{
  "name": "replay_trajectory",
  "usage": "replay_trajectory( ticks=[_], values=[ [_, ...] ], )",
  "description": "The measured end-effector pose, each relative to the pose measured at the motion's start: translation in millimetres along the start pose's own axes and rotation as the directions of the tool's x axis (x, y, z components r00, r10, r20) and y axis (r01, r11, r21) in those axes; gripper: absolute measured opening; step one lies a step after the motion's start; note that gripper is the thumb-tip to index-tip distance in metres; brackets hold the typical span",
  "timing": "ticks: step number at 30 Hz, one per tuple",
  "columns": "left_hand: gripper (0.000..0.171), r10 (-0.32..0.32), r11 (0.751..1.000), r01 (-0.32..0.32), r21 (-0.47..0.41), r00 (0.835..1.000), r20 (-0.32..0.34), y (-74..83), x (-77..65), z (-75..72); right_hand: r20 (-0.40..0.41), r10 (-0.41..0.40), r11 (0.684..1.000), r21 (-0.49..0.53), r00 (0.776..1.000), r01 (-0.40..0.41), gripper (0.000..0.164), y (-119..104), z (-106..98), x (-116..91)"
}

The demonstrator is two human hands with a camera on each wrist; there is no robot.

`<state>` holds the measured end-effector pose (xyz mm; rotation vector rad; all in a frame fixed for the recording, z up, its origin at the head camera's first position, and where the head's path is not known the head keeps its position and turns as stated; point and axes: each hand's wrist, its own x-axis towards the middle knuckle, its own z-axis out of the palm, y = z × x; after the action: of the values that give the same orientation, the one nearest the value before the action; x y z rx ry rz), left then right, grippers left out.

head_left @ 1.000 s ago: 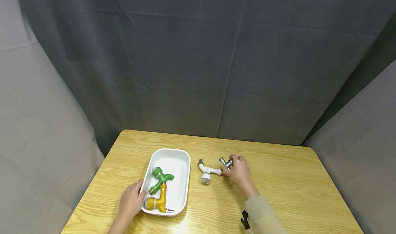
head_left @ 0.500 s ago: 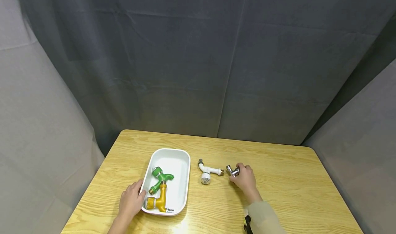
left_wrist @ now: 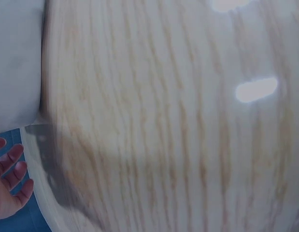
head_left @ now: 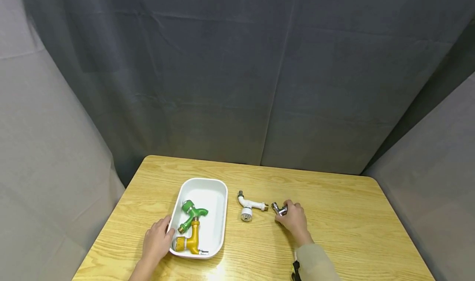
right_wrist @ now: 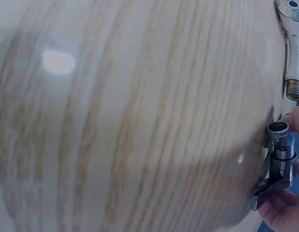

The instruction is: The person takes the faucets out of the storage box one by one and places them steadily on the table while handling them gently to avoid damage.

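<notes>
My right hand (head_left: 295,220) pinches a small chrome faucet (right_wrist: 279,166) low over the table, right of a white faucet (head_left: 252,205). The chrome one partly hides behind my fingers. The white faucet lies on its own, its brass-threaded end pointing toward my right hand. At the left, my left hand (head_left: 157,239) holds the left rim of a white tray (head_left: 225,215), thumb over the edge. Inside the tray lie a green faucet (head_left: 194,215) and a yellow faucet (head_left: 193,240), touching each other. The left wrist view catches only some curled fingers (left_wrist: 14,176) beside the tray wall.
All of this sits on a light wood-grain table (head_left: 334,215). A dark grey curtain (head_left: 222,74) hangs behind its far edge, with paler cloth (head_left: 48,149) at both sides.
My right hand has carried the chrome faucet rightward, away from the white faucet's threaded end, then slightly lower. My left hand and the faucets in the tray look the same.
</notes>
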<state>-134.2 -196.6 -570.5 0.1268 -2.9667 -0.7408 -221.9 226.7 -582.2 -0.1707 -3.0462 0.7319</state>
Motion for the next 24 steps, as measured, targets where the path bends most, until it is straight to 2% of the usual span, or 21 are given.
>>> replay_trajectory(
  ticks=[24],
  values=[
    [0.043, 0.01, 1.0, -0.01, 0.003, 1.0, 0.002, -2.4, 0.4, 0.0, 0.025, -0.008, 1.0, -0.024, 1.0, 0.009, 0.056, -3.7, 0.3, -7.3]
  ],
)
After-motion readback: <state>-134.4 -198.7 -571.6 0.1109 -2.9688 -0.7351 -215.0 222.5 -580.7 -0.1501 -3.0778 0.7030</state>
